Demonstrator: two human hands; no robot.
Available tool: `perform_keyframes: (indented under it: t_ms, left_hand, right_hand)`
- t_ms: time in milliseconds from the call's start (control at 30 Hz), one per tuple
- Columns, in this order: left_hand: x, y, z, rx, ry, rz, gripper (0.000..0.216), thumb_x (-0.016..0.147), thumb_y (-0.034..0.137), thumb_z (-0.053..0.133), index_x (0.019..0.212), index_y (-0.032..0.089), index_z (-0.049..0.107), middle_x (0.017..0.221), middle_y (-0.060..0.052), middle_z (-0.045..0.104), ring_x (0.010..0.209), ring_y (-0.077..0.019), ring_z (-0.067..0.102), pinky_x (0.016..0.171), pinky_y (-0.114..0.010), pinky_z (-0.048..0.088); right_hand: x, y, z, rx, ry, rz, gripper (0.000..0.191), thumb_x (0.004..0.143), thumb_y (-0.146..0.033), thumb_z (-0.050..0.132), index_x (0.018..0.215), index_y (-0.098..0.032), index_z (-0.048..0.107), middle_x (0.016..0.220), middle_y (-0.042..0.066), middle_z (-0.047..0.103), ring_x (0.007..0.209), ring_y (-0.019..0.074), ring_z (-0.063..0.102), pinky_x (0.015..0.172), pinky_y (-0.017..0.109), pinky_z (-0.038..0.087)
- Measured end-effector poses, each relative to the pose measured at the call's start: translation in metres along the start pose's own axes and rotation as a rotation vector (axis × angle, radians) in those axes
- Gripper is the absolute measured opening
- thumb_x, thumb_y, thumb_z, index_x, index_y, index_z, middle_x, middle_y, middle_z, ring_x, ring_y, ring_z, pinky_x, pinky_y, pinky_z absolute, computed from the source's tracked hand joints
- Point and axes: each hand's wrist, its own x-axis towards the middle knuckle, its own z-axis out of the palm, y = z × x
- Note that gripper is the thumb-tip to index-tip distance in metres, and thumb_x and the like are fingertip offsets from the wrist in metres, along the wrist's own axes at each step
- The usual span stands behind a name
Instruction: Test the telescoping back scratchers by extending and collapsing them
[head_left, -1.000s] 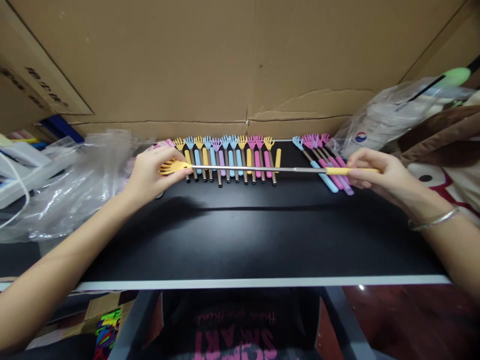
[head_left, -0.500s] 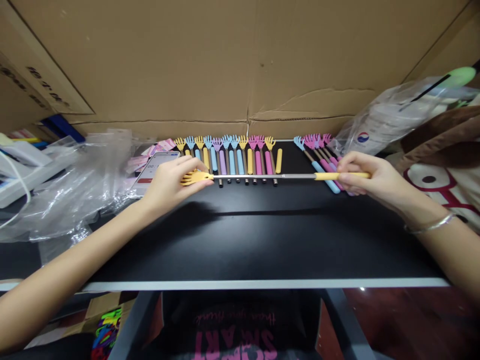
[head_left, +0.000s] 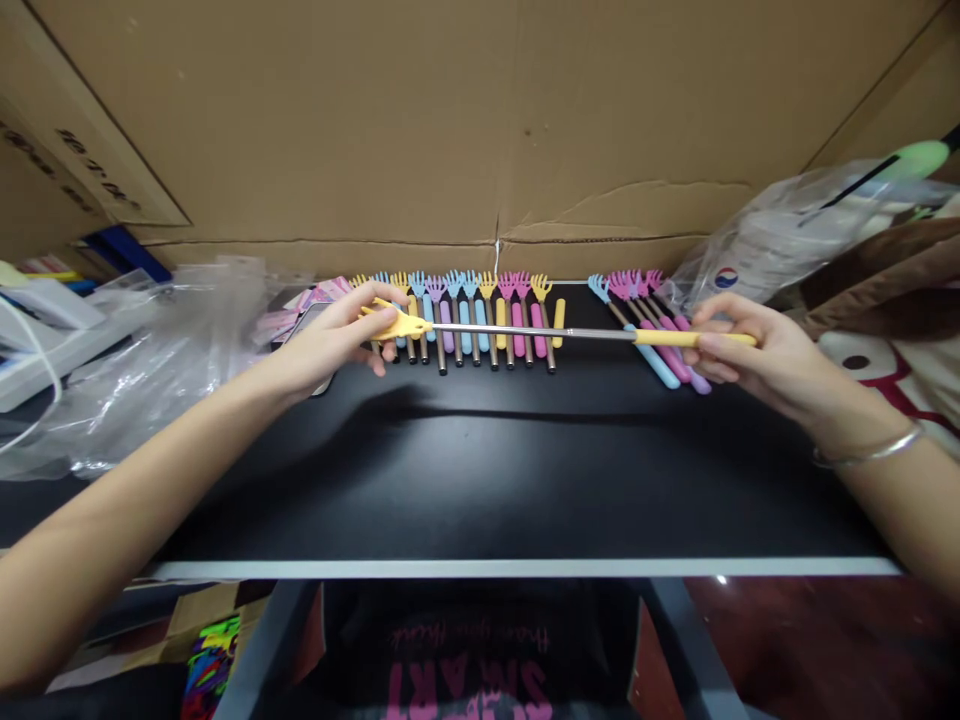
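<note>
I hold a yellow telescopic back scratcher (head_left: 525,332) stretched sideways above a black table (head_left: 480,480). My left hand (head_left: 330,335) pinches its yellow claw head. My right hand (head_left: 757,350) is closed round its yellow handle. Behind the shaft lies a row of several collapsed back scratchers (head_left: 472,315) in yellow, blue, purple and pink, claws pointing away. A smaller bunch of blue and pink scratchers (head_left: 645,320) lies slanted just left of my right hand.
A cardboard wall (head_left: 480,130) closes the back. Crumpled clear plastic bags (head_left: 150,350) lie at the left, with a phone partly hidden under my left hand. Another plastic bag (head_left: 780,240) and a brown plush toy (head_left: 892,300) sit at the right. The table's front edge (head_left: 525,568) runs below.
The scratcher has got shorter: my left hand moved right with the claw head towards the handle. My right hand stayed almost in place.
</note>
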Motion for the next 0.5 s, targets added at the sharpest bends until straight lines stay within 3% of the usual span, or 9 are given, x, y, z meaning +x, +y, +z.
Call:
perform_keyframes:
  t_ms: [167,300,500]
  left_hand:
    - [0.003,0.003,0.007,-0.113,-0.07,-0.039,0.031,0.088,0.049,0.051,0.101,0.02,0.051,0.083,-0.004,0.069,0.052,-0.0115,0.058,0.047,-0.024,0.049]
    - [-0.001,0.0,0.007,-0.084,-0.111,0.005,0.026,0.09,0.045,0.052,0.095,0.02,0.051,0.075,-0.003,0.069,0.047,-0.0101,0.054,0.047,-0.023,0.045]
    - [-0.007,-0.002,0.013,0.002,-0.002,0.089,0.025,0.091,0.044,0.053,0.091,0.02,0.049,0.068,-0.001,0.067,0.043,-0.0096,0.051,0.049,-0.025,0.045]
  right_hand:
    - [-0.001,0.005,-0.002,-0.022,0.076,-0.045,0.038,0.07,-0.045,0.08,0.083,-0.022,0.053,0.045,-0.009,0.046,0.039,0.0078,0.044,0.041,0.021,0.039]
    - [0.0,0.01,-0.003,-0.055,0.043,-0.067,0.035,0.073,-0.043,0.077,0.082,-0.021,0.052,0.047,-0.008,0.051,0.038,0.0078,0.046,0.04,0.02,0.035]
    - [0.001,0.012,-0.001,-0.118,-0.003,-0.101,0.032,0.079,-0.041,0.073,0.084,-0.021,0.049,0.048,-0.007,0.056,0.035,0.0071,0.047,0.04,0.02,0.033]
